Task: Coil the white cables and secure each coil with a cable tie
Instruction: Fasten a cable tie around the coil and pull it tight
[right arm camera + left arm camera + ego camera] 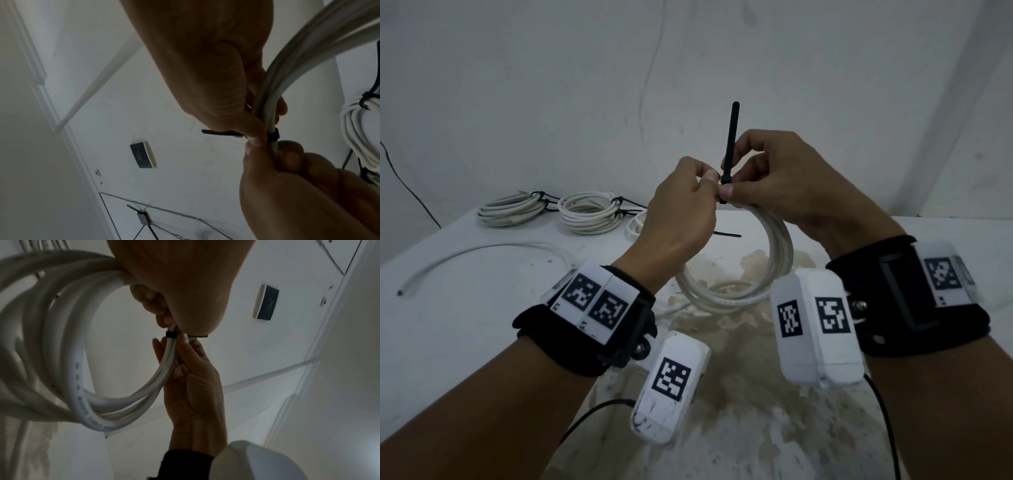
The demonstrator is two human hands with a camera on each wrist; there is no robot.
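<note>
Both hands hold a white cable coil [774, 260] upright over the table. A black cable tie [731, 137] is looped round the top of the coil, with its tail pointing straight up. My left hand [705, 185] pinches the bundled strands just left of the tie's head. My right hand [734, 188] pinches the tie at its head, fingers curled behind the tail. The left wrist view shows the tie band [171, 334] snug round the coil [61, 337]. In the right wrist view the tie [273, 135] wraps the strands and its tail juts out from under the thumb.
Two tied coils [512, 209] [594, 212] lie at the back left of the white, stained table [465, 342], and a third is partly hidden behind my left hand. A loose white cable [482, 251] curves across the left side. A spare black tie [727, 235] lies behind the coil.
</note>
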